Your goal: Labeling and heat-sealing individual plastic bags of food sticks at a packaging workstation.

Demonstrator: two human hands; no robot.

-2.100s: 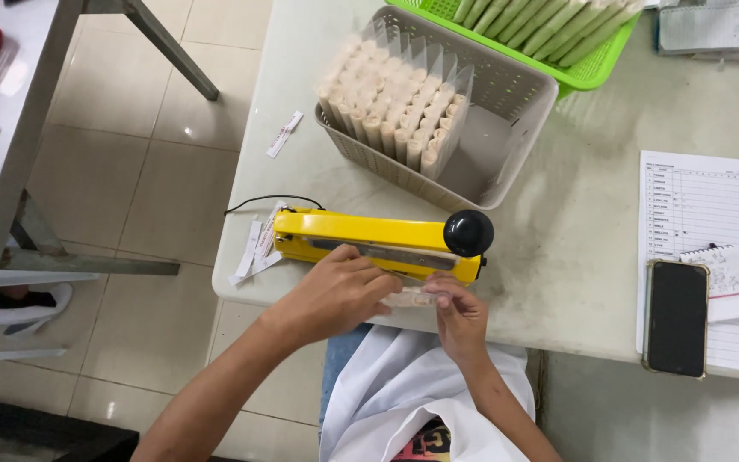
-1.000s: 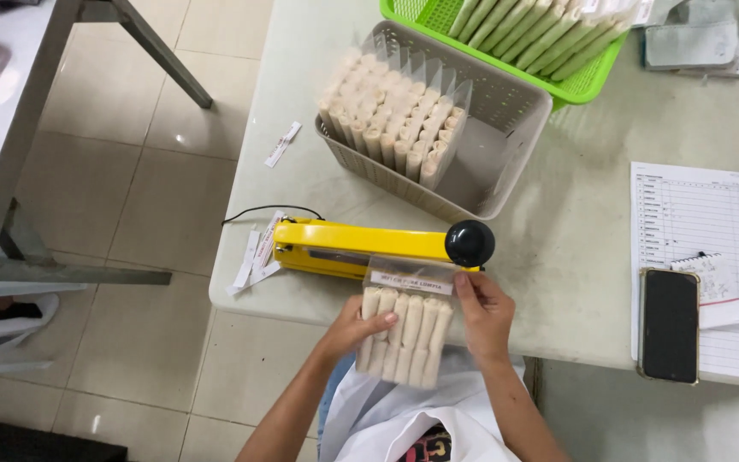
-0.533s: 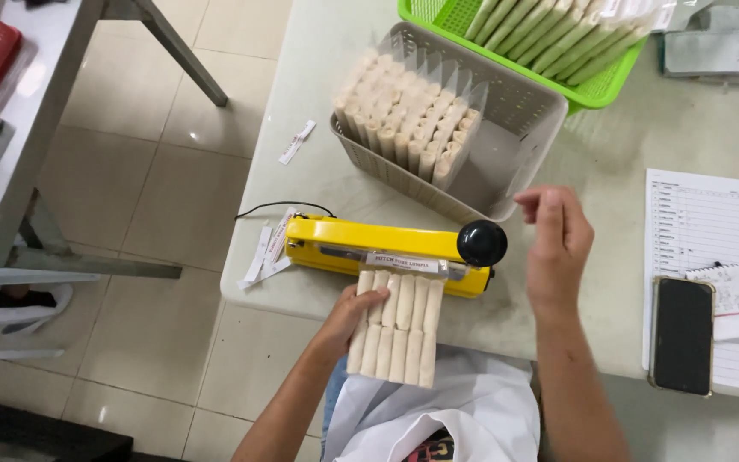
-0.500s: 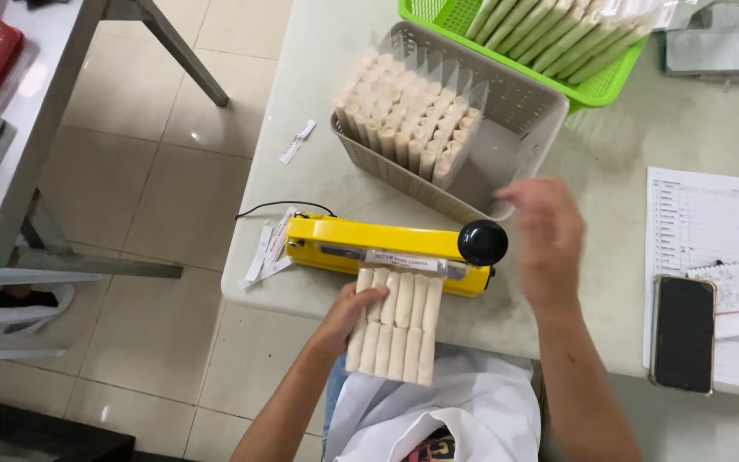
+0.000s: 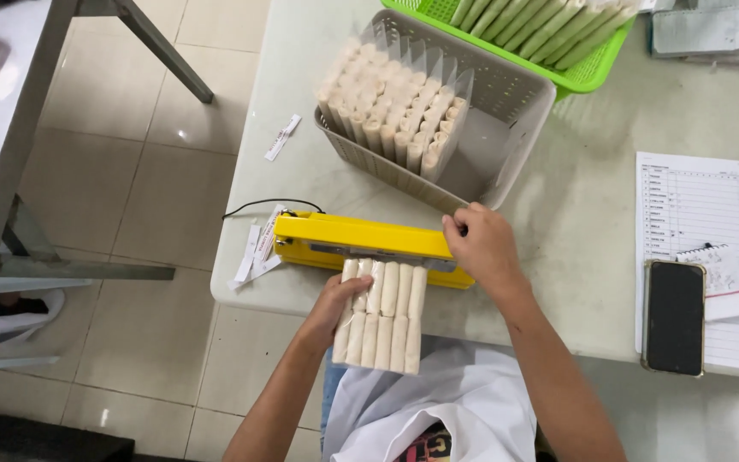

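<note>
A small food-packing workroom: yellow heat sealer (image 5: pixel 369 241), baskets of bagged rolls (image 5: pixel 391 107), log sheet (image 5: pixel 712 205).

Centre frame: yellow heat sealer (image 5: pixel 361 239) on the pale table (image 5: pixel 575 222). Right hand (image 5: pixel 482 248) presses down on its right end. Left hand (image 5: pixel 335 304) grips a clear pack of pale rolls (image 5: pixel 382 315), top edge under the sealer arm. Upper centre: grey basket (image 5: pixel 506 120) with similar packs.
</note>
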